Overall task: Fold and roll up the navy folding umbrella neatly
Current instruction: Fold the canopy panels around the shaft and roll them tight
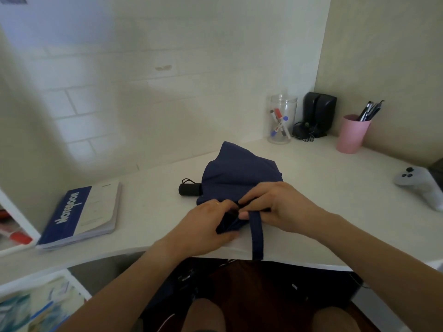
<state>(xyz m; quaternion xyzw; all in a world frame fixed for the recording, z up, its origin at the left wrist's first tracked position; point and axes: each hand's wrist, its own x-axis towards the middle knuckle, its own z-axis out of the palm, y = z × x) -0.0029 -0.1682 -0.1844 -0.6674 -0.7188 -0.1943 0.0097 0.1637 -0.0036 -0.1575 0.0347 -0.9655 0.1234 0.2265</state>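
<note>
The navy folding umbrella (237, 171) lies collapsed on the white desk (153, 212), its loose canopy fanned out toward the wall. Its black handle (189, 189) with a wrist loop sticks out to the left. My left hand (208, 224) grips the gathered fabric at the near end of the canopy. My right hand (278, 204) pinches the same bunch from the right, fingertips touching the left hand's. The navy closing strap (256, 233) hangs from between my hands over the desk's front edge.
A blue and white notebook (81, 214) lies at the left. At the back right stand a clear jar of markers (281, 118), black speakers (318, 113) and a pink pen cup (352, 133). A grey game controller (419, 185) rests far right.
</note>
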